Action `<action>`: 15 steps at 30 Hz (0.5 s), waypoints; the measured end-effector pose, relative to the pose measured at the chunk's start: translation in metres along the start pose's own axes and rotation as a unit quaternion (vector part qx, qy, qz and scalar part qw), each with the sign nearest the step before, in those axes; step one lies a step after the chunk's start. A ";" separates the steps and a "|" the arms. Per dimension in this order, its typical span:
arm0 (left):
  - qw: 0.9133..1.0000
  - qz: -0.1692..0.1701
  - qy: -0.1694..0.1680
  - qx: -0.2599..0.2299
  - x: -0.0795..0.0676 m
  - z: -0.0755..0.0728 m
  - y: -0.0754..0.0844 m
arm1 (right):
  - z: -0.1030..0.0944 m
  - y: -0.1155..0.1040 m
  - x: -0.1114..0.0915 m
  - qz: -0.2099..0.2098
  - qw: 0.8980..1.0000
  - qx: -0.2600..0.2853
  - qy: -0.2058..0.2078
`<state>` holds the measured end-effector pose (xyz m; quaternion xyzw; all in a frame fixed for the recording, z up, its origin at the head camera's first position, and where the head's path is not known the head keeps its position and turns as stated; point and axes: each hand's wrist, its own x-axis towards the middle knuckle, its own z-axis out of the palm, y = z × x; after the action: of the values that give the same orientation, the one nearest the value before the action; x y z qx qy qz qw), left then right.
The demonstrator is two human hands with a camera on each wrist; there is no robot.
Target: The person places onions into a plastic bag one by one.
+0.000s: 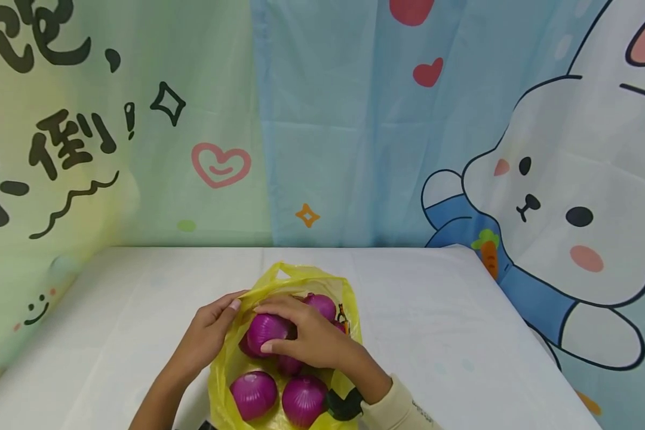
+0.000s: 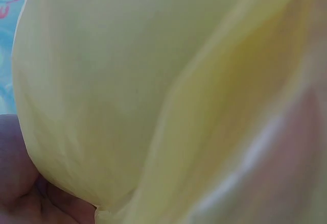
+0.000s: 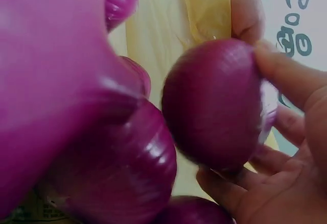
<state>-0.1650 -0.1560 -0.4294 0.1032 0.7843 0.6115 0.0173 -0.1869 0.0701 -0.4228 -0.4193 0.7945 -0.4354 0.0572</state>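
Note:
A thin yellow plastic bag (image 1: 218, 382) with its mouth wide apart lies on the table, holding several purple onions. My left hand (image 1: 206, 331) pinches the bag's left rim between thumb and fingers; in the left wrist view the yellow film (image 2: 102, 81) covers most of what shows. Inside the bag, my right hand (image 1: 317, 337) grips one onion (image 1: 269, 332), its thumb and fingers around the bulb (image 3: 212, 104) in the right wrist view. Below that hand sit two more onions, one at left (image 1: 254, 394) and one at right (image 1: 304, 400). Another onion (image 1: 321, 306) shows behind the right hand.
The bag stands on a white-covered table (image 1: 435, 334). Behind it hangs a printed curtain (image 1: 322, 119) with hearts, lettering and a rabbit. A dark strap (image 1: 345, 406) is around the right wrist, by a cream sleeve (image 1: 400, 406).

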 end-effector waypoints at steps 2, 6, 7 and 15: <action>1.000 -0.001 -0.001 -0.002 0.000 0.000 0.000 | 0.000 0.002 -0.001 0.004 1.000 -0.015 -0.011; 1.000 -0.007 0.001 -0.001 0.000 0.001 0.001 | 0.000 0.005 -0.003 0.015 0.999 -0.031 -0.032; 1.000 -0.009 0.001 -0.001 0.000 0.001 0.001 | 0.000 0.005 -0.003 0.018 0.999 -0.032 -0.036; 1.000 -0.006 0.002 0.003 -0.001 0.000 0.003 | -0.006 0.004 -0.003 0.008 0.998 -0.060 0.012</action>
<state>-0.1637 -0.1554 -0.4271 0.0974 0.7867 0.6094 0.0187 -0.1902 0.0777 -0.4227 -0.4104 0.8231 -0.3917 0.0265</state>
